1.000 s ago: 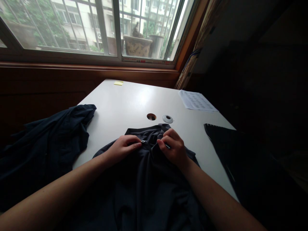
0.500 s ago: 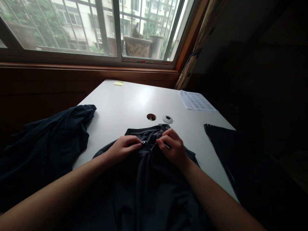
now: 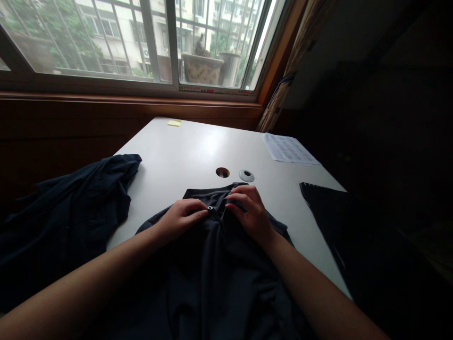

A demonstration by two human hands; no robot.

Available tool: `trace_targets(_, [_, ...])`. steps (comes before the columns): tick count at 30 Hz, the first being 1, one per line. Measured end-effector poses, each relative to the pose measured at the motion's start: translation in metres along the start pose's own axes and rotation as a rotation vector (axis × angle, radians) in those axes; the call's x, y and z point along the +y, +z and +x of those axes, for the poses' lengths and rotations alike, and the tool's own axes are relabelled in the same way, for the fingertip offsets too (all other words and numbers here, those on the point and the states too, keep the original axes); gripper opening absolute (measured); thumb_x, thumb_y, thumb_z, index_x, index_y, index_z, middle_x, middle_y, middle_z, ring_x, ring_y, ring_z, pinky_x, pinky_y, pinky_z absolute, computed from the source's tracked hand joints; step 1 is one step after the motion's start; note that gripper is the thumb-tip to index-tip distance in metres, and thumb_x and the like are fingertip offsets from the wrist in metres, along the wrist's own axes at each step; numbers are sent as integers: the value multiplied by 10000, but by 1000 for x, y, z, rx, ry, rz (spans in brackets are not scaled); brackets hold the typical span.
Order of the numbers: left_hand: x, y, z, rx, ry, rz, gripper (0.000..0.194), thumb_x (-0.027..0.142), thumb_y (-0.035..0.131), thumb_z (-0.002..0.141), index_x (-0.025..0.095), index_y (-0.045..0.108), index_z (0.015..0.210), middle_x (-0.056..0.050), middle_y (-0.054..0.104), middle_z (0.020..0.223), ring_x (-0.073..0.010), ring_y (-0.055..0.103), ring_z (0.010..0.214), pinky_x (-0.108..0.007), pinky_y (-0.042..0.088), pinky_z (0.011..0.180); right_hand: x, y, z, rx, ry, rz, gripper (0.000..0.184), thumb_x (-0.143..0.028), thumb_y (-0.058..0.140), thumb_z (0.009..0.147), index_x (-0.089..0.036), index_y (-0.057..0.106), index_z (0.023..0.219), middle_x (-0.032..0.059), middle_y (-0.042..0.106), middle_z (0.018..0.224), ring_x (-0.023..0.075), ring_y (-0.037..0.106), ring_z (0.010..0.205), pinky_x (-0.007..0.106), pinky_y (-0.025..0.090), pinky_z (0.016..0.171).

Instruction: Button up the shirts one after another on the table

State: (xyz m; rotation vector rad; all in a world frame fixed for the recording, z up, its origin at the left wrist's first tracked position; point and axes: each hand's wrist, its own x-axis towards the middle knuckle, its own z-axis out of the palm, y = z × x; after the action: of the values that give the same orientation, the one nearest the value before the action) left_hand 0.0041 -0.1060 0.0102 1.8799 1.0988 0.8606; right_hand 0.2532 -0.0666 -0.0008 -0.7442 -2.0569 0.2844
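Dark trousers (image 3: 208, 264) lie spread before me, their waistband (image 3: 205, 192) towards the far side of the table. My left hand (image 3: 184, 215) pinches the left front of the waistband between thumb and fingers, right beside a small pale ring-shaped fastener (image 3: 210, 208). Opposite it, my right hand (image 3: 249, 210) has its fingers curled loosely over the right front edge, with thumb and fingertips a little apart on the cloth. Folds of the grey inside show between the two hands. What lies under the right fingertips is too dark to make out.
On the white table (image 3: 170, 151) are a cable hole (image 3: 222, 173), its round grey cover (image 3: 247, 176), a yellow sticky note (image 3: 174, 123) and printed papers (image 3: 288, 148). Dark blue garments (image 3: 95, 198) lie at left, and black cloth (image 3: 332, 217) hangs over the right edge.
My right hand has shifted slightly left and its fingers have loosened from a tight pinch into a wider curl. The left hand stays almost where it was.
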Motion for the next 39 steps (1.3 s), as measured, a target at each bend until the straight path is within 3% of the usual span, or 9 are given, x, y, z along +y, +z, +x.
trace_targets(4, [-1, 1, 1, 26, 2, 5, 269, 381, 573, 951, 158, 723, 934, -41, 713, 894, -185, 637, 837, -247, 458, 741, -1, -1, -1, -16, -1, -67, 199, -179, 654, 914, -305, 714, 1055, 62, 580, 1151, 251, 557, 1097, 458, 525, 950])
trace_targets(8, [-2, 1, 2, 52, 9, 21, 264, 375, 571, 952, 159, 719, 917, -36, 712, 876, -182, 634, 820, -250, 450, 744, -10, -5, 0, -43, -95, -147, 350, -78, 649, 859, -329, 721, 1091, 44, 626, 1236, 309, 457, 1261, 558, 423, 1073])
trace_targets(12, [-1, 1, 1, 61, 13, 30, 257, 365, 570, 952, 158, 716, 903, -34, 711, 862, -182, 631, 812, -250, 447, 741, -19, -8, 1, -173, -222, -98, 434, -53, 643, 798, -321, 686, 1137, 18, 706, 1102, 322, 438, 1314, 628, 322, 1142])
trace_targets(16, [0, 1, 1, 71, 11, 34, 240, 352, 581, 944, 161, 716, 890, -31, 714, 866, -181, 636, 818, -250, 449, 747, -21, -6, 2, -236, -253, -66, 427, -115, 649, 811, -302, 658, 1195, 33, 684, 946, 282, 546, 1131, 583, 401, 1100])
trace_targets(22, [-1, 2, 1, 70, 9, 30, 236, 350, 585, 941, 163, 722, 898, -34, 719, 878, -187, 642, 834, -252, 453, 756, -18, -4, 1, -295, -251, -61, 275, -147, 647, 835, -250, 687, 1087, 57, 620, 886, 244, 538, 925, 475, 528, 904])
trace_targets(39, [-1, 4, 1, 26, 24, 87, 241, 341, 574, 948, 159, 718, 883, -22, 705, 835, -174, 630, 795, -252, 434, 746, -21, -2, 4, -432, -257, -55, 104, -176, 627, 849, -220, 616, 943, 64, 578, 881, 232, 511, 867, 441, 508, 844])
